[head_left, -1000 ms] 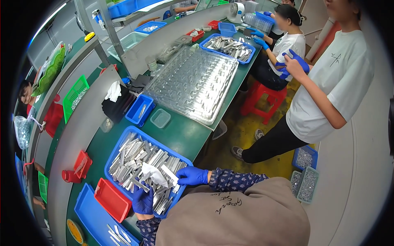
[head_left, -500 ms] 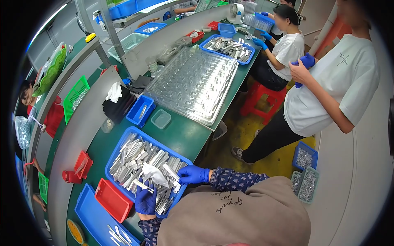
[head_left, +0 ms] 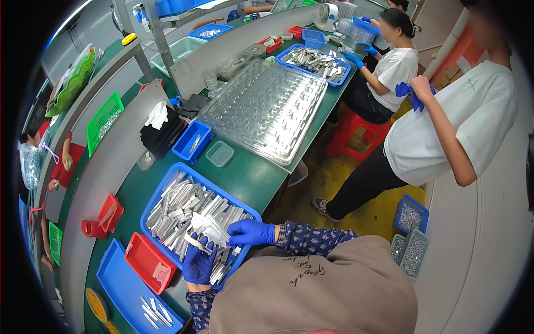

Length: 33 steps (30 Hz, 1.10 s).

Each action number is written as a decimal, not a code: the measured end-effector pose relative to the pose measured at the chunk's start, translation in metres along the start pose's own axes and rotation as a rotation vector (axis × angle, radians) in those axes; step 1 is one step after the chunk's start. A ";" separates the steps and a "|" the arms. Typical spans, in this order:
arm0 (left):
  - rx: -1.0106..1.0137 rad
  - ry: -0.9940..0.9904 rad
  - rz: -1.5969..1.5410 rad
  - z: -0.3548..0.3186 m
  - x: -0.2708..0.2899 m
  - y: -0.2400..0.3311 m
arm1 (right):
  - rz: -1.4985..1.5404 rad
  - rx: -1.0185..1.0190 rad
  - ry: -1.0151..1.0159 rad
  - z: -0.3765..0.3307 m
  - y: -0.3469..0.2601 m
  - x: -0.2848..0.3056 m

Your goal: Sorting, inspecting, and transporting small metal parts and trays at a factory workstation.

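A blue tray point(head_left: 146, 207) full of loose silvery metal strips point(head_left: 177, 209) lies in front of me. My left hand point(head_left: 198, 263), in a blue glove, is over its near side, fingers curled round one pale metal strip point(head_left: 196, 242). My right hand point(head_left: 250, 231), gloved in the same blue, reaches in from the right. Its fingertips are closed at the edge of a crumpled white cloth point(head_left: 209, 226) lying on the strips. Whether they pinch the cloth or a strip under it is hidden.
Left of the tray are a red tray point(head_left: 146, 249) and a long blue tray point(head_left: 125, 292) with several strips. Farther off lie a small blue bin point(head_left: 189, 143), a clear container point(head_left: 220, 154) and a large clear plastic tray point(head_left: 267, 111). Two co-workers are at the right; one stands point(head_left: 445, 122).
My right hand has shifted left to the white cloth. The strip in my left hand has tilted and risen slightly. The standing co-worker's hands have moved up, and the view has shifted a little.
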<state>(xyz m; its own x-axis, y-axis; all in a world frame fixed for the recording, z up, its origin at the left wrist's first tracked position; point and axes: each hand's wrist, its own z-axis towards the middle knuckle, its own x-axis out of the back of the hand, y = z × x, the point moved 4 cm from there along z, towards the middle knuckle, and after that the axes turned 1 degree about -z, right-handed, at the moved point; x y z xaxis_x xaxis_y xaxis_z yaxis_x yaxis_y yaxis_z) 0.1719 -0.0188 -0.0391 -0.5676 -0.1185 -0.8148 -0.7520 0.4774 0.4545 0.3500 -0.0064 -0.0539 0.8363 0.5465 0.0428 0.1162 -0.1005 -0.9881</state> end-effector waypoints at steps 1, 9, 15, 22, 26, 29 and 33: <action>0.004 0.020 0.001 -0.001 -0.002 -0.001 | -0.020 0.012 -0.006 0.002 -0.002 -0.003; -0.027 0.002 0.011 -0.002 -0.009 -0.004 | -0.282 0.134 -0.100 0.018 -0.009 -0.017; -0.046 -0.056 -0.021 -0.003 -0.017 -0.005 | -0.277 0.146 -0.080 0.017 -0.011 -0.020; -0.031 -0.038 -0.010 0.002 -0.002 -0.009 | -0.315 0.184 -0.072 0.018 -0.013 -0.022; -0.022 -0.027 -0.062 0.000 -0.002 -0.007 | -0.384 0.216 -0.035 0.019 -0.016 -0.020; 0.033 -0.064 -0.103 0.002 -0.006 -0.005 | -0.241 0.190 -0.050 0.018 -0.023 -0.014; 0.024 -0.074 -0.102 0.006 -0.017 -0.005 | -0.267 0.178 -0.052 0.022 -0.011 -0.008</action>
<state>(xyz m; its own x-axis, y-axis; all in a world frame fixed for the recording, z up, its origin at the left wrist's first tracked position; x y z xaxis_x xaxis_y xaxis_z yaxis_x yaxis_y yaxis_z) 0.1869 -0.0137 -0.0295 -0.4618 -0.1030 -0.8810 -0.7958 0.4867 0.3602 0.3303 0.0082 -0.0470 0.7601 0.5759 0.3010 0.2284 0.1969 -0.9534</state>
